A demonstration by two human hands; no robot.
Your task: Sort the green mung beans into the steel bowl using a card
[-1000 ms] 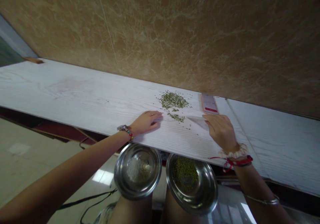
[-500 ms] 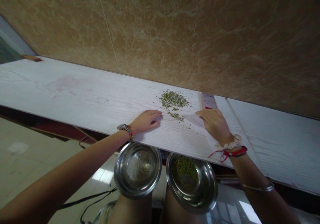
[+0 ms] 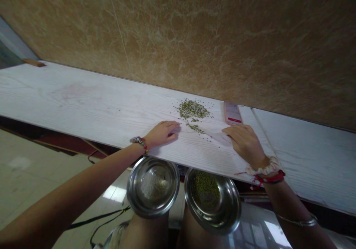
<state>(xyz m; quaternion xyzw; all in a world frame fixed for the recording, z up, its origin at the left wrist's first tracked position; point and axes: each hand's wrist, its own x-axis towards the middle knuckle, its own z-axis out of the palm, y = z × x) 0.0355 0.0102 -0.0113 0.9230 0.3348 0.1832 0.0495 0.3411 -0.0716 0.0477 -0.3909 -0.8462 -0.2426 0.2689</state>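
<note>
A loose pile of small green beans (image 3: 193, 109), with pale grains mixed in, lies on the white wooden tabletop (image 3: 111, 104). A smaller patch of beans trails off its near side. My left hand (image 3: 164, 133) rests on the wood just left of that patch, fingers stretched out and holding nothing. On the other side my right hand (image 3: 243, 141) has its fingers pinched together, apart from the beans. A faint pale streak shows by its fingertips; what the fingers hold, if anything, I cannot make out.
A steel bowl of whitish grains (image 3: 152, 187) and a tilted steel bowl of green beans (image 3: 208, 200) sit on my lap under the table edge. A phone (image 3: 233, 113) lies behind my right hand. A marbled tan wall (image 3: 178, 37) borders the back.
My right hand has drawn a little to the right and towards me, uncovering more of the phone. My left hand stays in place.
</note>
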